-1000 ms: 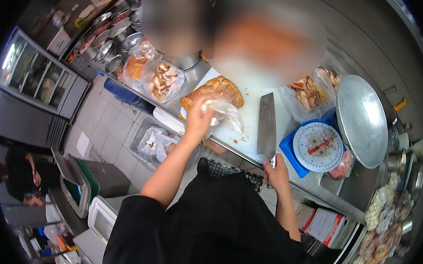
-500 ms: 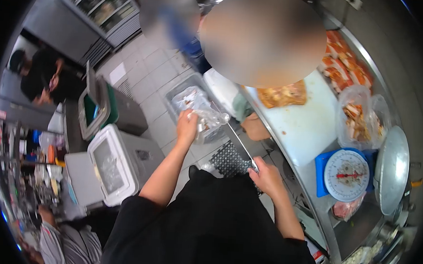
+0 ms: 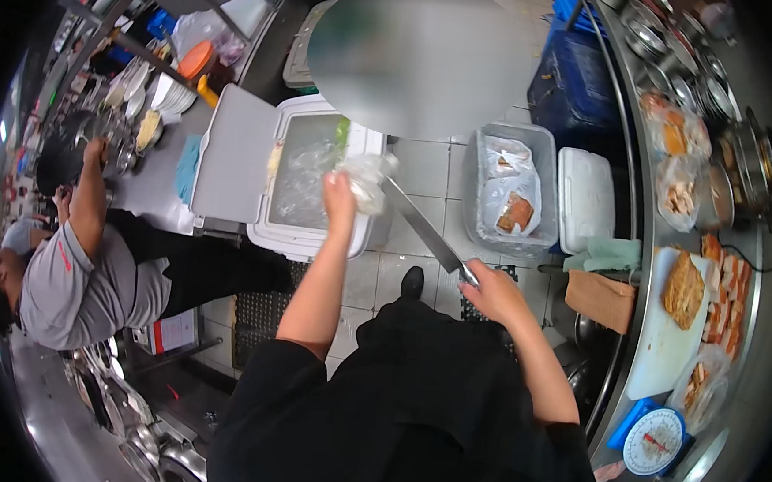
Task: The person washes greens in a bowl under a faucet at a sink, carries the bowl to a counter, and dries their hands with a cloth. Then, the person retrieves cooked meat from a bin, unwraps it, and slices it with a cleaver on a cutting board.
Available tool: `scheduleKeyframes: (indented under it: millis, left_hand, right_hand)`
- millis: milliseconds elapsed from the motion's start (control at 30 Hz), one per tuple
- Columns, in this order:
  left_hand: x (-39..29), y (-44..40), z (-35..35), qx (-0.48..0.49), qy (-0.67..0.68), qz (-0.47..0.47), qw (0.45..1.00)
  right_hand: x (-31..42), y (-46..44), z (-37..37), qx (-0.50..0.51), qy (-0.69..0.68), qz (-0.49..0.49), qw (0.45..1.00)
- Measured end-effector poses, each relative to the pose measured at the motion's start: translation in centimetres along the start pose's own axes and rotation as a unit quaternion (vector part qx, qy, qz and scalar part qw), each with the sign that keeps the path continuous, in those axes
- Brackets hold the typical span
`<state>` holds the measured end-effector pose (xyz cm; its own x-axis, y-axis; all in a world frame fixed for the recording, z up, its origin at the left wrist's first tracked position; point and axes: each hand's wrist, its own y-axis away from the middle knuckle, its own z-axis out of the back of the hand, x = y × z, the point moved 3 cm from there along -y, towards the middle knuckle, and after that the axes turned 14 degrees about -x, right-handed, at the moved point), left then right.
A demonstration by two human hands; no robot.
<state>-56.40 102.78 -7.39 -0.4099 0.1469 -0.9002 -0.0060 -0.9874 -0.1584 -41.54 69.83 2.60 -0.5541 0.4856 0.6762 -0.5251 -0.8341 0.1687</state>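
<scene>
A clear crumpled plastic bag is gripped in my left hand, over the right edge of an open white bin that has clear plastic inside. My right hand is closed round the handle of a cleaver. The blade points up and left, its far end close to the bag. On the counter at the right, a browned piece of meat lies on a white cutting board, away from both hands.
A grey tub holding bagged food stands on the floor beside a white lidded box. A blue scale and meat strips are on the right counter. At the left, a person in a grey shirt stands by another counter.
My view has turned left, from the cutting board to the open white bin. The bag has moved from the meat, past the grey tub, to over the bin; the cleaver has left the board.
</scene>
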Motion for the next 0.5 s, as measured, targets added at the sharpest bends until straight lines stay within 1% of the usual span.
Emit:
scheduleKeyframes:
  millis: [33,67,100,167,233,267,300,333,367,400,433,500]
  left_hand:
    - [1.9,-3.2,1.5,-0.018,-0.045,0.002,0.999]
    - [4.4,-6.5,2.2,-0.025,-0.156,0.035,0.987]
    - [6.6,-8.8,3.5,-0.030,-0.265,0.067,0.961]
    - [8.0,-11.2,7.2,0.006,-0.389,0.107,0.915]
    - [7.3,-11.7,8.7,0.052,-0.326,0.049,0.943]
    - [8.5,-11.0,8.3,0.039,-0.316,-0.012,0.948]
    - [9.7,-9.8,7.4,0.025,-0.274,-0.069,0.959]
    - [8.7,-7.7,6.1,0.086,-0.223,-0.041,0.970]
    - [8.8,-5.2,4.2,0.121,-0.215,-0.074,0.966]
    - [9.1,-2.1,1.6,0.218,-0.183,-0.008,0.959]
    - [9.0,0.8,-1.5,0.311,-0.162,0.057,0.935]
    - [5.2,9.1,-7.3,0.401,-0.065,0.034,0.913]
  right_hand:
    - [1.0,-1.3,-1.2,0.024,-0.012,0.024,0.999]
    - [1.9,-2.5,-2.3,0.041,0.002,0.029,0.999]
    - [2.4,-3.0,-3.0,0.046,0.004,0.030,0.998]
    - [2.3,-3.8,-3.9,0.070,0.023,-0.008,0.997]
    - [0.8,-3.4,-3.6,0.051,0.012,-0.017,0.998]
    - [-0.5,-2.4,-2.9,0.033,-0.002,-0.026,0.999]
    - [-1.5,-1.4,-2.0,0.005,0.011,-0.047,0.999]
    - [-2.4,0.1,-1.0,-0.024,0.009,-0.086,0.996]
    - [-3.4,2.1,0.3,-0.057,0.006,-0.128,0.990]
    - [-4.2,4.2,1.8,-0.095,-0.023,-0.154,0.983]
    - [-5.9,6.5,2.6,-0.144,-0.043,-0.169,0.974]
    - [-7.5,11.9,5.7,-0.218,-0.078,-0.259,0.938]
